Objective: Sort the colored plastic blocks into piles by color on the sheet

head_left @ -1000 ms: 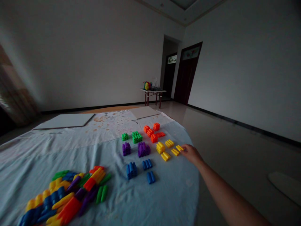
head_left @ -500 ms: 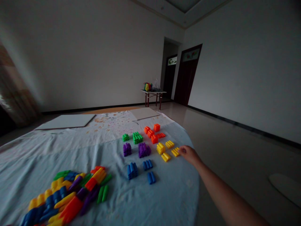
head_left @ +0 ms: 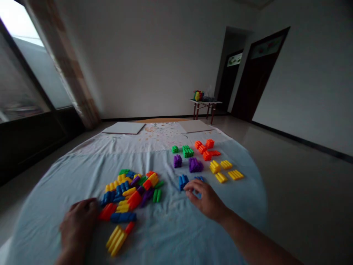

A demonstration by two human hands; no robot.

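Observation:
My right hand (head_left: 205,198) hovers above the cloth with thumb and fingers curved and a gap between them; nothing shows in its grasp. It is beside a stack of blue blocks (head_left: 183,182) and partly covers another blue block (head_left: 199,179). My left hand (head_left: 80,221) rests on the cloth, fingers loosely bent, close to a red block (head_left: 107,212) at the edge of a mixed heap of ribbed plastic blocks (head_left: 134,198). A yellow block (head_left: 117,240) lies nearest me. Beyond my right hand are yellow blocks (head_left: 215,167), purple blocks (head_left: 195,165), green blocks (head_left: 188,151) and orange-red blocks (head_left: 202,149), grouped by colour.
The round table wears a light blue cloth (head_left: 171,235). Two flat boards, a left one (head_left: 125,127) and a right one (head_left: 196,126), lie at its far edge. A small side table (head_left: 205,102) with bags stands near the doorway; a window is on the left.
My right hand has let go of a yellow block at the right and moved back left to the blue blocks. My left hand has come into view by the heap. The view has turned left and down.

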